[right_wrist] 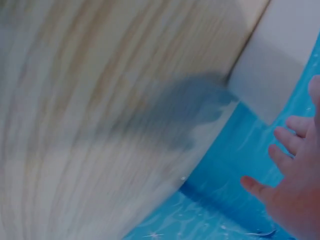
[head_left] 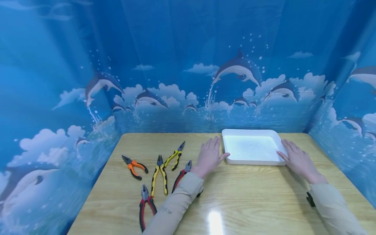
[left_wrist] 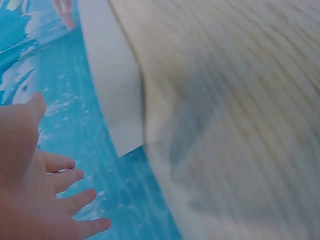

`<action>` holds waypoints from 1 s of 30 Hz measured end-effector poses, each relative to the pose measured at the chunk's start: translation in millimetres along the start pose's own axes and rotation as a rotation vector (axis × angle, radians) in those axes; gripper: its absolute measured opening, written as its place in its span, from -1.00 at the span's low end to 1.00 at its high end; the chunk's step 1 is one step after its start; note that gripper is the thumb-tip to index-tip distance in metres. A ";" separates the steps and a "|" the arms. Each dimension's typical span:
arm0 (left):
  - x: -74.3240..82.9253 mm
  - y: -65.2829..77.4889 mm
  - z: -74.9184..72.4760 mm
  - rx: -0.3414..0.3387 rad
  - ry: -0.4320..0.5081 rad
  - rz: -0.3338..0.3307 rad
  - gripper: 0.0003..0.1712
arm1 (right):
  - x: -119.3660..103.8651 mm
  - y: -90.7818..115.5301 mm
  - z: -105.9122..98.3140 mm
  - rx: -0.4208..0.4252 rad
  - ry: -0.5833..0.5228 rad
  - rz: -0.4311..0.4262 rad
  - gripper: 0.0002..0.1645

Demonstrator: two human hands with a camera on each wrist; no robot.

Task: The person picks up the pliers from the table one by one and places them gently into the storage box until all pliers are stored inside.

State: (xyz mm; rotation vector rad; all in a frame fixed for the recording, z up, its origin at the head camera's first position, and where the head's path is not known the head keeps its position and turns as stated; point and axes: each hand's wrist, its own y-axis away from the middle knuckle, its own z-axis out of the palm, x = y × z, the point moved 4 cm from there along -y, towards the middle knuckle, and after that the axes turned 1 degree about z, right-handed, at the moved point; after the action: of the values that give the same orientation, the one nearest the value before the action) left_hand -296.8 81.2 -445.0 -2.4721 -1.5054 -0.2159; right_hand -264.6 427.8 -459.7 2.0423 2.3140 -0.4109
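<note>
A shallow white rectangular tray (head_left: 255, 162) sits at the back right of the wooden table. My left hand (head_left: 209, 156) is beside its left side, fingers extended and spread, thumb pointing toward the near left corner. On the opposite side, my right hand (head_left: 298, 160) has its fingers extended along the tray's right end. In the left wrist view, the left hand (left_wrist: 45, 185) shows straight fingers and an empty palm near the tray wall (left_wrist: 115, 85). The right wrist view shows the right hand (right_wrist: 295, 165) likewise, close to the tray's end (right_wrist: 275, 65). I cannot tell whether either hand touches it.
Left of the tray lie orange-handled pliers (head_left: 133, 163), two yellow-and-black pliers (head_left: 160, 163) and two red-and-black pliers (head_left: 145, 195). My left sleeve (head_left: 179, 202) partly covers the red-and-black ones. A blue dolphin-print curtain (head_left: 188, 65) surrounds the table's back and sides.
</note>
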 end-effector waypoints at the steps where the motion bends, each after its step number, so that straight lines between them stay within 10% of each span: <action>1: 1.1 -2.4 3.6 -0.005 -0.009 0.002 -0.04 | 3.6 -1.2 1.3 -0.018 0.001 0.004 -0.16; 30: 16.7 -18.7 28.8 -0.119 -0.170 -0.004 -0.09 | 14.5 -7.6 10.2 -0.157 0.039 0.033 -0.16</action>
State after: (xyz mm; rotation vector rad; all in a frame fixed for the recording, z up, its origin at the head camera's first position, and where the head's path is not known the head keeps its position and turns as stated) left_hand -305.7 111.7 -466.2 -2.6401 -1.6077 -0.1007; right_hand -275.6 438.9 -471.1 2.0290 2.2506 -0.1827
